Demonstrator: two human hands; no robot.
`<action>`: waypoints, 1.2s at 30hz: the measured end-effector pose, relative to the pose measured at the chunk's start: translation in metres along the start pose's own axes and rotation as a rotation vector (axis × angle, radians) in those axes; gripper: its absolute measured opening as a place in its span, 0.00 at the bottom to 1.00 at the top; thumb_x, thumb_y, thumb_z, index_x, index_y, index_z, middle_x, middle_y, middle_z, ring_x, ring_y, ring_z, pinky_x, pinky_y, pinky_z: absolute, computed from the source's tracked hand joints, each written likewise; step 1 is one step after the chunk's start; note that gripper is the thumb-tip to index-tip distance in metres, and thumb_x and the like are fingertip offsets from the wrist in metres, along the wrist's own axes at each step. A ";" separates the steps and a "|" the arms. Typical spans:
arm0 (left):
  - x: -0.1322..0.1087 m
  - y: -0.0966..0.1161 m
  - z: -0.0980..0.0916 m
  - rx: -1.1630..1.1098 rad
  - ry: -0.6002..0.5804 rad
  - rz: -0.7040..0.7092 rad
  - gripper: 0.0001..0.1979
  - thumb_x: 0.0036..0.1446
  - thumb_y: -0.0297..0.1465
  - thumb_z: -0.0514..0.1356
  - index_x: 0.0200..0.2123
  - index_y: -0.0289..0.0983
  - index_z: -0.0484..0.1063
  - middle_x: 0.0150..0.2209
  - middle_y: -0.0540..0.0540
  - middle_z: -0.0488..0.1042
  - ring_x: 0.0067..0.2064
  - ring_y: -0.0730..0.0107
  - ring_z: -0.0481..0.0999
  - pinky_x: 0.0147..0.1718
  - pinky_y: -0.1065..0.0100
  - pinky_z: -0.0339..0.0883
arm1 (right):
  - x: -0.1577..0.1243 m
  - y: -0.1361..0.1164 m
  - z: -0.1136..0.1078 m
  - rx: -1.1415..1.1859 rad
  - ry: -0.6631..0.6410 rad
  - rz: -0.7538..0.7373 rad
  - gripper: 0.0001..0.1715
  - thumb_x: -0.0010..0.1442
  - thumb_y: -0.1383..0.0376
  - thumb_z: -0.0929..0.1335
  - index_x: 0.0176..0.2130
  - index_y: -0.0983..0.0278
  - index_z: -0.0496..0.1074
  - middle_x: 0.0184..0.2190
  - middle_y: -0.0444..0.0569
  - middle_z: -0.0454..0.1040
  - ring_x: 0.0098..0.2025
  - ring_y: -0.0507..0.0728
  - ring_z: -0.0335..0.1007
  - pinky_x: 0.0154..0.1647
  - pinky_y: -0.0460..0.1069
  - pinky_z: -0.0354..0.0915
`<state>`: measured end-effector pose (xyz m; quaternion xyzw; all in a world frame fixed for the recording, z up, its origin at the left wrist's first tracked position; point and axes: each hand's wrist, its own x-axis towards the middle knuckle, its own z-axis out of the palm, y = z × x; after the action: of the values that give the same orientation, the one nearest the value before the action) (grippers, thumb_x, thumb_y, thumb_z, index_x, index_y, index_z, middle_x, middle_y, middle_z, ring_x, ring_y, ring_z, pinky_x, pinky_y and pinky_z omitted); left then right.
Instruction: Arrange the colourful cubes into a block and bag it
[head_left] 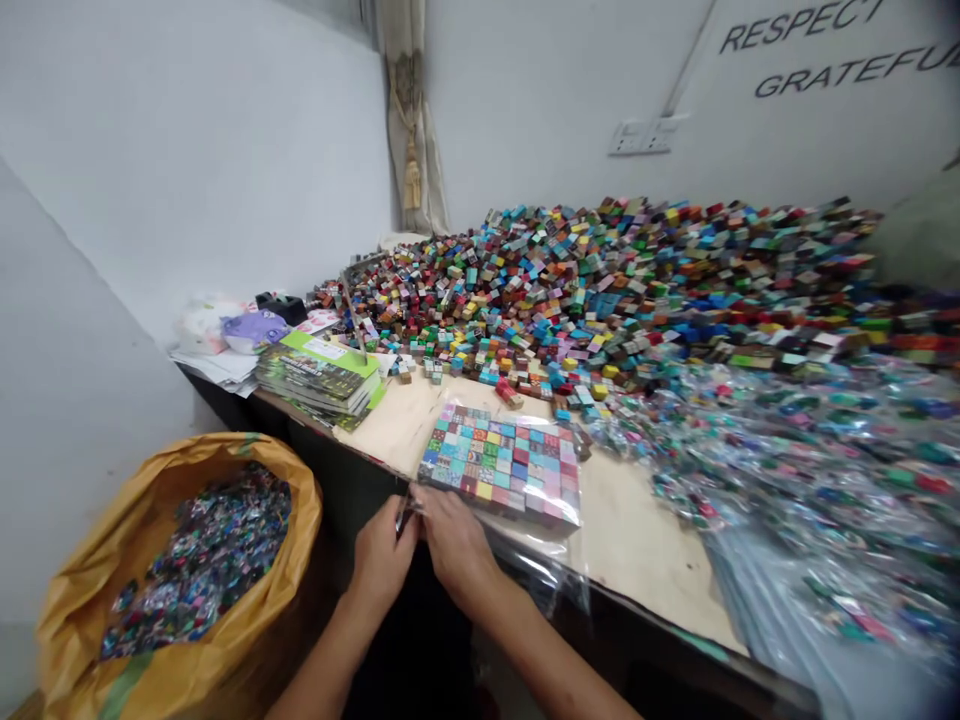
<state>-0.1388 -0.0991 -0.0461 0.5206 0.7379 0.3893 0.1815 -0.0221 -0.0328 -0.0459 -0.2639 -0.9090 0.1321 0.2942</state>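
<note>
At the table's front edge my left hand [382, 550] and my right hand [457, 535] meet, fingers closed in a pinch. Between their fingertips is a small shiny piece [407, 512], partly hidden and too blurred to name; it may be clear plastic. Just beyond my right hand, a flat block of small patterned cubes [502, 465] in many colours lies in rows on the table, with clear film [562, 530] around it. Loose clear film [544, 570] also hangs over the table edge to the right of my hands.
A large heap of coloured cubes [570, 280] covers the back of the wooden table [637, 530]. Filled clear bags [817, 460] spread at right, beside bluish plastic sheets [795, 600]. Green booklets [322, 370] and a purple plush toy [255, 328] are left. Below stands a yellow sack [300, 480].
</note>
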 end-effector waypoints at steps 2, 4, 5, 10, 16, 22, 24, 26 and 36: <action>0.003 -0.004 0.002 -0.025 -0.094 0.091 0.12 0.61 0.32 0.48 0.35 0.37 0.71 0.30 0.47 0.75 0.31 0.67 0.74 0.31 0.70 0.63 | 0.002 0.003 0.002 0.011 -0.017 0.052 0.25 0.58 0.77 0.59 0.54 0.72 0.67 0.47 0.57 0.71 0.47 0.60 0.66 0.49 0.54 0.65; 0.000 -0.006 0.001 -0.056 -0.136 0.186 0.14 0.62 0.32 0.47 0.33 0.36 0.71 0.30 0.46 0.75 0.32 0.68 0.73 0.32 0.71 0.62 | 0.004 0.004 -0.001 0.007 -0.045 0.129 0.24 0.57 0.77 0.60 0.53 0.70 0.67 0.46 0.56 0.72 0.45 0.59 0.66 0.49 0.53 0.64; -0.003 -0.006 0.000 -0.060 -0.147 0.220 0.14 0.62 0.32 0.47 0.33 0.36 0.71 0.30 0.45 0.74 0.32 0.68 0.73 0.31 0.71 0.62 | 0.005 0.002 -0.003 0.004 -0.068 0.163 0.24 0.58 0.76 0.60 0.53 0.70 0.66 0.45 0.56 0.72 0.45 0.59 0.66 0.48 0.52 0.64; -0.022 -0.009 -0.010 0.017 -0.113 0.287 0.15 0.63 0.31 0.47 0.28 0.36 0.69 0.26 0.47 0.71 0.28 0.70 0.71 0.28 0.73 0.60 | 0.019 -0.013 -0.005 -0.020 -0.165 0.289 0.21 0.61 0.75 0.59 0.52 0.66 0.67 0.42 0.54 0.72 0.43 0.59 0.67 0.44 0.50 0.63; -0.029 -0.014 -0.023 0.080 -0.076 0.264 0.15 0.64 0.31 0.46 0.28 0.37 0.68 0.25 0.49 0.71 0.28 0.71 0.72 0.27 0.73 0.61 | 0.034 -0.026 -0.003 -0.053 -0.214 0.330 0.25 0.60 0.75 0.60 0.56 0.68 0.65 0.48 0.57 0.70 0.47 0.62 0.66 0.48 0.54 0.63; -0.049 0.005 -0.040 0.109 0.181 0.314 0.08 0.60 0.33 0.56 0.41 0.37 0.67 0.27 0.51 0.71 0.28 0.71 0.72 0.29 0.71 0.66 | -0.049 -0.032 -0.065 0.239 0.014 -0.107 0.21 0.63 0.73 0.58 0.53 0.61 0.66 0.47 0.51 0.70 0.47 0.56 0.65 0.47 0.50 0.64; -0.050 0.019 -0.030 0.107 0.074 0.552 0.10 0.60 0.28 0.54 0.45 0.38 0.68 0.37 0.46 0.74 0.39 0.68 0.74 0.40 0.67 0.69 | -0.087 -0.026 -0.087 0.118 0.169 -0.057 0.21 0.63 0.72 0.61 0.55 0.59 0.65 0.46 0.51 0.69 0.47 0.56 0.65 0.46 0.49 0.64; -0.043 0.032 -0.009 0.135 -0.081 0.723 0.16 0.61 0.24 0.50 0.52 0.37 0.66 0.45 0.42 0.74 0.48 0.65 0.72 0.47 0.63 0.67 | -0.114 -0.013 -0.098 -0.108 0.318 0.142 0.21 0.62 0.66 0.65 0.55 0.59 0.64 0.47 0.52 0.68 0.48 0.59 0.65 0.48 0.53 0.63; -0.013 0.039 0.035 0.203 -0.226 1.116 0.22 0.61 0.24 0.47 0.58 0.34 0.61 0.52 0.37 0.71 0.57 0.57 0.65 0.52 0.52 0.63 | -0.115 0.021 -0.078 0.042 0.149 0.737 0.28 0.56 0.60 0.62 0.55 0.63 0.58 0.32 0.45 0.72 0.27 0.56 0.68 0.31 0.50 0.61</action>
<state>-0.0851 -0.0914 -0.0402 0.8842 0.3612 0.2952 -0.0245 0.1128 -0.0734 -0.0461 -0.5760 -0.7263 0.2281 0.2978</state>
